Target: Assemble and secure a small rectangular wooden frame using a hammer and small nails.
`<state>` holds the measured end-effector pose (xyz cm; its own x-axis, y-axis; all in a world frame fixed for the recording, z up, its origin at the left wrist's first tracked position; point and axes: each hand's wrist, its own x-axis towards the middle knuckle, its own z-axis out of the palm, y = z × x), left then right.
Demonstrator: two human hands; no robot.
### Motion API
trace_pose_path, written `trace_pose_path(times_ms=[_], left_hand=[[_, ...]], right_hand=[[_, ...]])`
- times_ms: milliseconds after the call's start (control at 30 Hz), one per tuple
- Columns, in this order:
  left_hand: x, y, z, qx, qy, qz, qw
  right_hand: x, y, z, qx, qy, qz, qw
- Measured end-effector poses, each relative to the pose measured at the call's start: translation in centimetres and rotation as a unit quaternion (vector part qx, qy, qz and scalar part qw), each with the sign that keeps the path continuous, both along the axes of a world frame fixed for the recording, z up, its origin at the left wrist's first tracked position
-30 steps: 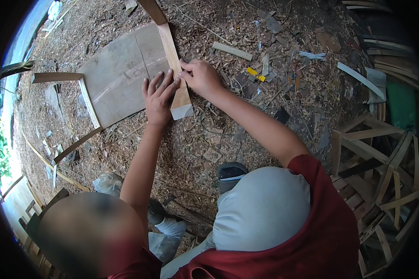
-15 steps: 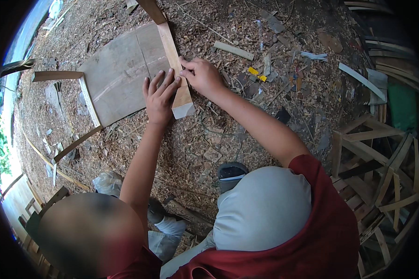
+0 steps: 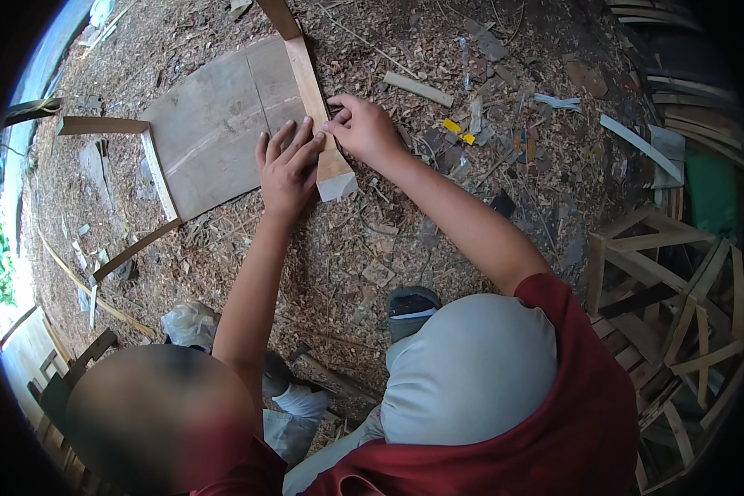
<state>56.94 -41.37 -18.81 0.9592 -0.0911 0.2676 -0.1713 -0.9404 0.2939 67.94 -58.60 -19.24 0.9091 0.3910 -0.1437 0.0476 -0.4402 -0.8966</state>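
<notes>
A thin wooden panel (image 3: 211, 124) lies on the chip-strewn ground with a wooden rail (image 3: 306, 78) along its right edge and a narrower rail (image 3: 159, 178) along its left. Legs stick out from the ends of both rails. My left hand (image 3: 289, 169) rests with fingers spread over the panel's near right corner, its fingertips against the right rail. On the other side of that rail, my right hand (image 3: 365, 131) is closed, fingers curled, thumb at the rail's edge. Any small thing inside its fingers is hidden. The rail's near end (image 3: 337, 188) is pale and cut at a slant.
Wood chips and scraps cover the ground. A loose batten (image 3: 418, 88), yellow pieces (image 3: 459, 131) and a pale strip (image 3: 643, 147) lie to the right. Wooden frames (image 3: 670, 289) are stacked at the right rim. A hammer-like tool (image 3: 335, 376) lies near my sandalled foot (image 3: 413, 307).
The right rail and its near end have shifted slightly to the right and away from me. My right hand has moved a little to the right; my left hand stays almost in place.
</notes>
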Motion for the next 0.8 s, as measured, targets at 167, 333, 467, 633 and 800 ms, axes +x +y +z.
trace_pose_path(times_ms=[167,333,467,633,800], left_hand=[[0.1,0.0,-0.1,-0.021,0.0,0.005,1.0],[0.2,-0.1,-0.1,-0.011,-0.003,0.006,1.0],[0.2,-0.2,-0.1,-0.014,0.001,0.005,1.0],[0.2,-0.1,0.0,-0.013,-0.002,0.008,1.0],[0.2,0.0,0.1,-0.006,0.003,0.01,1.0]], right_hand=[[0.5,0.2,0.2,-0.015,0.024,0.0,1.0],[0.5,0.2,-0.1,-0.007,0.014,-0.007,1.0],[0.5,-0.2,-0.7,0.015,0.007,-0.005,1.0],[0.2,-0.1,-1.1,0.053,0.019,-0.02,0.998],[0.2,-0.2,-0.5,0.033,0.022,-0.011,0.999]])
